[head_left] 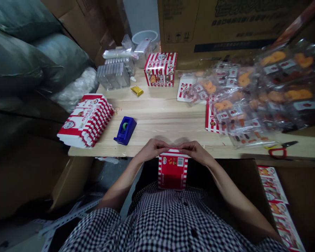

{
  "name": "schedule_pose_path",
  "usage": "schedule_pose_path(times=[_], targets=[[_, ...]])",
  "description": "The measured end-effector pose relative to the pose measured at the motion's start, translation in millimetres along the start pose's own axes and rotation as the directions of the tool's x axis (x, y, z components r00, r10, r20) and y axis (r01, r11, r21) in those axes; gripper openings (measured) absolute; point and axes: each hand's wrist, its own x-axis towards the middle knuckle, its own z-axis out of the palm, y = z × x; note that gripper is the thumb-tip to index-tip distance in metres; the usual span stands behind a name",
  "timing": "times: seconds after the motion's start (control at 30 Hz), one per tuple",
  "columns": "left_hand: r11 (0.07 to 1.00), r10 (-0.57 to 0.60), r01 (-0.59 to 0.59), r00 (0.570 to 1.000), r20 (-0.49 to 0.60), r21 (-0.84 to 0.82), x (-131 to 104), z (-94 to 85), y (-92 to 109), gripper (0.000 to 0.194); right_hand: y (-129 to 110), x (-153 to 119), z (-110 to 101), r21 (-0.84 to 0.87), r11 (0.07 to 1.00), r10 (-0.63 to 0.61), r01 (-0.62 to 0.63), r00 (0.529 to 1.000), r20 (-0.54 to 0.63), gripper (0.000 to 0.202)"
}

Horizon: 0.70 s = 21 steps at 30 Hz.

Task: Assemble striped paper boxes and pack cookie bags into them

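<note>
Between my two hands is a red and white striped cardboard box (172, 171), its barcoded side facing up toward me, held at the table's front edge against my body. My left hand (156, 148) pinches the box's upper left edge with fingers closed. At the upper right edge, my right hand (193, 150) pinches it the same way. Part of the box's far edge is hidden behind the fingers. A blue tape dispenser (126, 130) with a green roll stands left of my hands. Farther left lies a stack of flat striped cartons (85, 120).
A finished-looking striped box (160, 70) stands at the back beside clear plastic cases (113, 75) and a small yellow packet (137, 91). Clear bags of toy food (233, 101) pile up on the right. Red-handled scissors (277, 152) lie near the front edge of the wooden table (157, 119).
</note>
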Motion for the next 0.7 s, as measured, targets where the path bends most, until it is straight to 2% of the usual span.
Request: schedule_pose_path(times=[0.07, 0.17, 0.27, 0.33, 0.5, 0.7], targets=[[0.998, 0.019, -0.019, 1.000, 0.006, 0.060, -0.7, -2.1, 3.6, 0.021, -1.5, -3.5, 4.1, -0.005, 1.000, -0.004, 0.004, 1.000, -0.005, 0.028], [0.993, 0.021, -0.023, 1.000, 0.018, 0.117, -4.8, -3.3, 9.6, 0.021, -3.7, -14.2, 11.1, -0.072, 0.994, -0.077, 0.076, 0.997, -0.011, 0.028], [0.996, 0.012, -0.011, 1.000, -0.001, 0.084, -13.1, -0.4, 15.4, 0.021, -0.4, -27.0, 15.3, -0.179, 0.969, -0.178, 0.170, 0.984, -0.026, 0.030], [0.999, 0.035, -0.035, 0.999, -0.015, 0.030, -20.7, 3.2, 18.0, 0.024, 5.2, -33.8, 15.0, -0.238, 0.953, -0.208, 0.188, 0.976, -0.061, 0.032], [0.998, 0.062, -0.063, 0.991, -0.118, -0.003, -40.5, 11.2, 14.1, 0.037, 16.5, -41.0, 8.1, -0.266, 0.951, -0.192, 0.156, 0.974, -0.116, 0.030], [1.000, 0.000, -0.005, 0.974, -0.225, -0.024, -43.3, 7.3, 6.9, 0.027, 14.9, -39.8, 9.6, -0.275, 0.949, -0.181, 0.152, 0.980, -0.083, 0.029]])
